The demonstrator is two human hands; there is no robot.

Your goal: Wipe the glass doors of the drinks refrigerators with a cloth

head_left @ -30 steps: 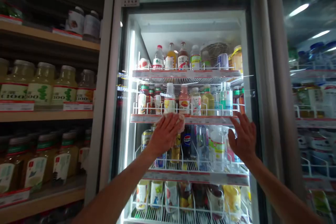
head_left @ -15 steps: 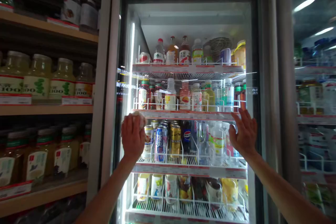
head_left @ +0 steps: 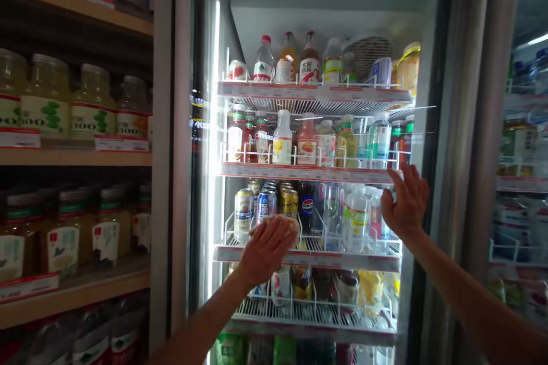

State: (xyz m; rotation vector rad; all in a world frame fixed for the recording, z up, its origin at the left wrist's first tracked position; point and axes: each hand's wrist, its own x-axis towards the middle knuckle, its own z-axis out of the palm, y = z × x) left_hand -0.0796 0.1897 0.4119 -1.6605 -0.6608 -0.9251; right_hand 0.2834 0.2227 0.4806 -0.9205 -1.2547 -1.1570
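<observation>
My left hand (head_left: pixel 263 248) lies against the glass door (head_left: pixel 325 3) of an upright drinks cooler, in front of the shelf of cans. Under its fingers is a pale, crumpled cloth (head_left: pixel 291 226), mostly covered by the hand. On the right side of the same pane, my right hand (head_left: pixel 406 199) rests with its fingers apart and nothing in it. Behind the glass, near my left hand, stand a gold can (head_left: pixel 289 201) and a blue-and-silver can (head_left: pixel 266 204). Clear bottles (head_left: pixel 355 214) stand to the left of my right hand.
Wooden shelves (head_left: pixel 77 157) with jars and bottles of juice (head_left: pixel 92 100) stand to the left. A metal door frame (head_left: pixel 184 125) borders the glass. Another glass-fronted cooler (head_left: pixel 524 182) stands at the right. Wire racks inside hold many bottles.
My left hand has moved right and down across the glass with the cloth. My right hand stays about the same place on the pane. The view has tilted downward and come slightly closer.
</observation>
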